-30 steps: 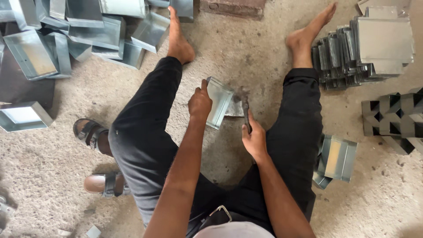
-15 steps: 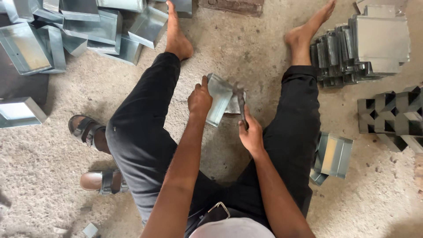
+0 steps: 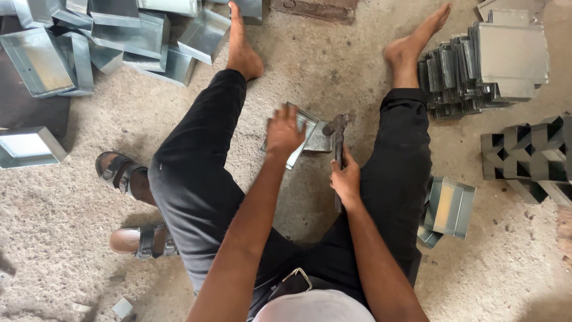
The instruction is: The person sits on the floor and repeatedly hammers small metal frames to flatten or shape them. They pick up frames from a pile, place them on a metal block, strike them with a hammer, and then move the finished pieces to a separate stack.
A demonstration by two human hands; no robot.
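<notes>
Left hand (image 3: 285, 132) fingers spread on the metal box (image 3: 307, 136), right hand (image 3: 345, 180) fingers wrapped round the hammer (image 3: 338, 136). Imo keep box pinned flat, short taps.

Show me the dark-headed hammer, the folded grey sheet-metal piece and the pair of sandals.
Dark-headed hammer (image 3: 335, 126), head view, its head.
Folded grey sheet-metal piece (image 3: 316, 138), head view, flat face.
Pair of sandals (image 3: 119, 173), head view, upper sandal's straps.

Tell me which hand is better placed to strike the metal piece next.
Right, probably. The right hand grips the hammer, whose head sits at the sheet-metal piece. The left hand only steadies that piece.
</notes>
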